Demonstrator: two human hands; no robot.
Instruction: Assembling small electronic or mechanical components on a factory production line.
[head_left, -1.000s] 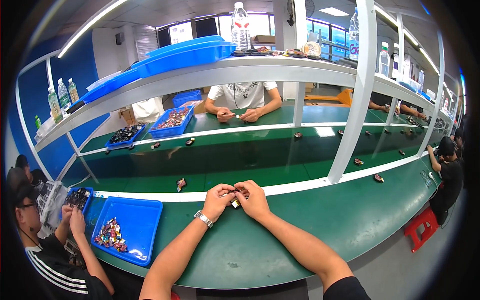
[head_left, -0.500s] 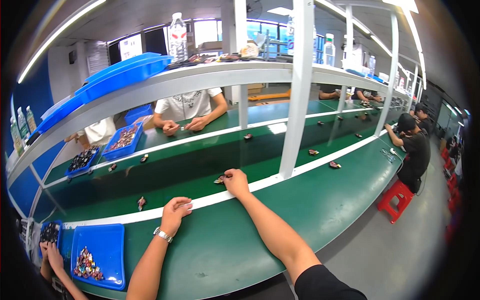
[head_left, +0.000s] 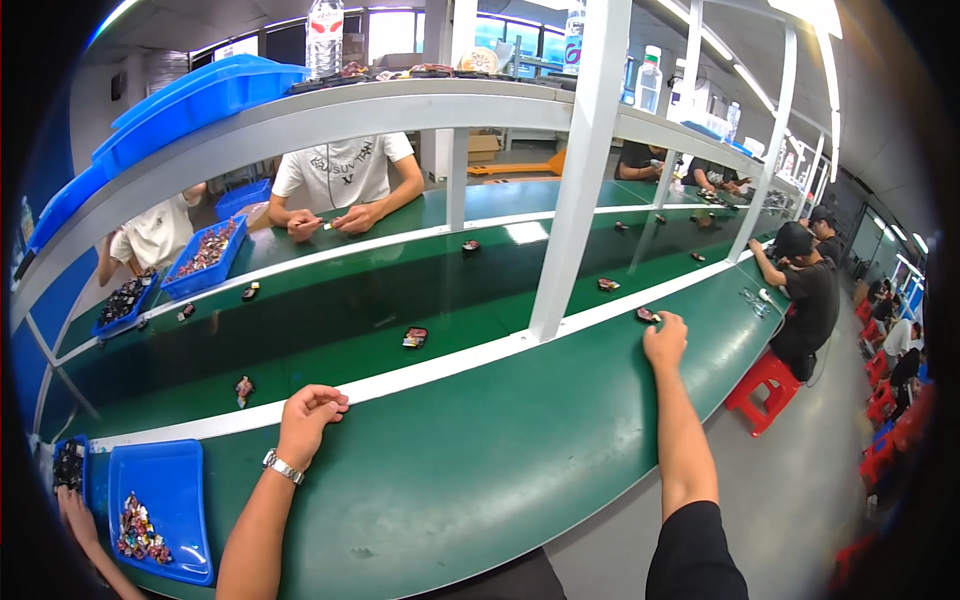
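Observation:
My right hand [head_left: 665, 340] reaches out to the right over the green bench. Its bent fingers close on the right edge of a small dark part with red and yellow bits [head_left: 646, 315], which lies by the white rail. Near the white rail at left, my left hand [head_left: 311, 420] is held with fingers curled and tips together; whether something small is between them is hidden. A metal-band watch [head_left: 283, 466] is on that wrist. Similar parts lie on the dark green belt beyond the rail, one [head_left: 414, 337] near the middle and another [head_left: 244, 390] nearer my left hand.
A blue tray [head_left: 188, 455] of small colourful pieces stands at left, beside another person's hand [head_left: 76, 515]. White posts [head_left: 582, 180] carry a shelf [head_left: 420, 105] with bottles and trays above the belt. Co-workers sit across and at right, near a red stool [head_left: 765, 390].
My right hand has moved from a part on the belt to the one farther right on the bench, leaving the first on the belt. The view has shifted right.

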